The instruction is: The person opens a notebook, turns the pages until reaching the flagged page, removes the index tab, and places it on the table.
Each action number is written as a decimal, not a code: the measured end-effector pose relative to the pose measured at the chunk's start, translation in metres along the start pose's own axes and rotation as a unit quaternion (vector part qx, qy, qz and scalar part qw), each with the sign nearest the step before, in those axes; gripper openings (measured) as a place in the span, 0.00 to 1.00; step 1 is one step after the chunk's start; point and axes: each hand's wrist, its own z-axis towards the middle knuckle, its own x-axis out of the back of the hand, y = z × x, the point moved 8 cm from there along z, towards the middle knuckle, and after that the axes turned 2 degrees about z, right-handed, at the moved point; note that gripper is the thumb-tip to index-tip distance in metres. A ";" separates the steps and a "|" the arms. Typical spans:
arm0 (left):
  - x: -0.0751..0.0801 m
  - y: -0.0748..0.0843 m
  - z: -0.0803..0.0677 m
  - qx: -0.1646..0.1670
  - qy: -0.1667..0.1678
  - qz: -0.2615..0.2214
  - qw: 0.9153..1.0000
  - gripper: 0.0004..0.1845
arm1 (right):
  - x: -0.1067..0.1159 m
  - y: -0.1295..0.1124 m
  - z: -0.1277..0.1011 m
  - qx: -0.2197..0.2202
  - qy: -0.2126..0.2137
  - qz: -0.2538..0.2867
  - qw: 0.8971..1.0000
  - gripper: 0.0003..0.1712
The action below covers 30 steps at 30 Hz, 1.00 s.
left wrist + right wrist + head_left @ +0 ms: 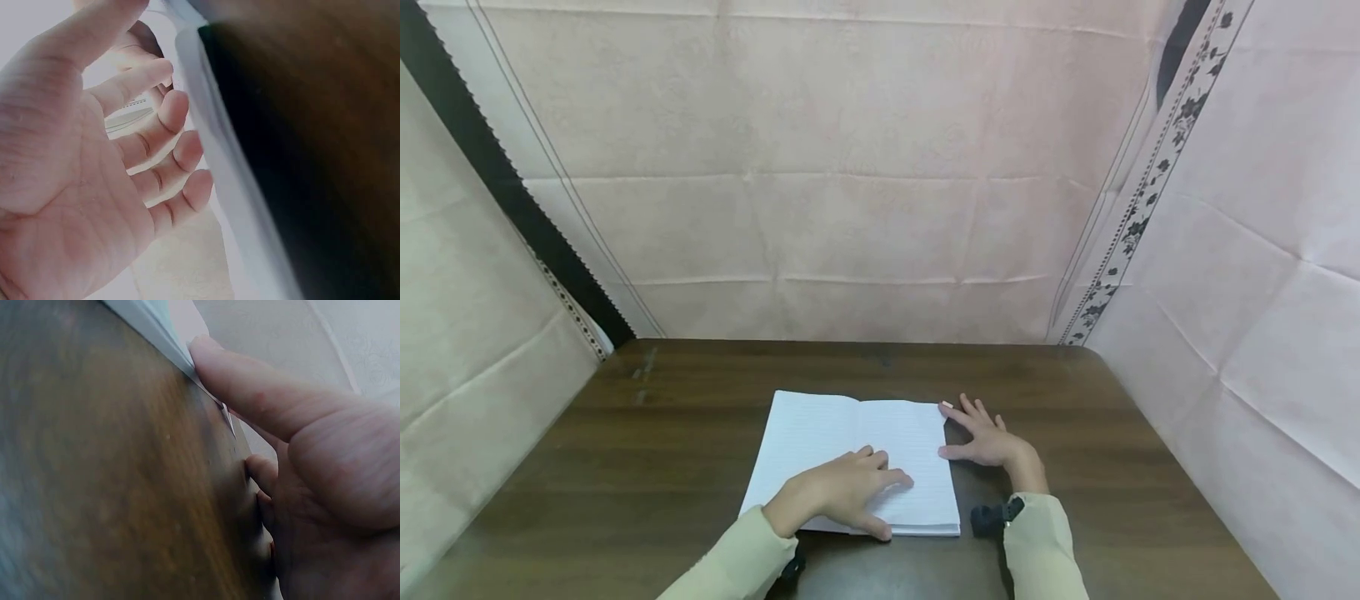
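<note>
An open notebook (808,433) with lined white pages lies on the wooden table. My left hand (842,490) is over its lower part, palm down, with the fingers loosely bent and the index fingertip on the right page. In the left wrist view, nothing is between the left thumb and the fingers (134,147). My right hand (988,442) is at the notebook's right edge, fingers spread. Its thumb touches the page edge (169,340) in the right wrist view, and its index finger reaches the upper right corner. A thin page corner sticks out just past that thumb.
The brown table (647,467) extends around the notebook on all sides. Pale cloth sheets (865,233) hang behind and on both sides of it. Dark wrist straps (992,518) show at the pale green sleeves (1041,542).
</note>
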 end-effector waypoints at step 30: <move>0.047 -0.013 -0.016 -0.038 0.085 -0.068 0.993 0.40 | -0.001 0.006 0.006 -0.021 0.017 0.035 0.999 0.35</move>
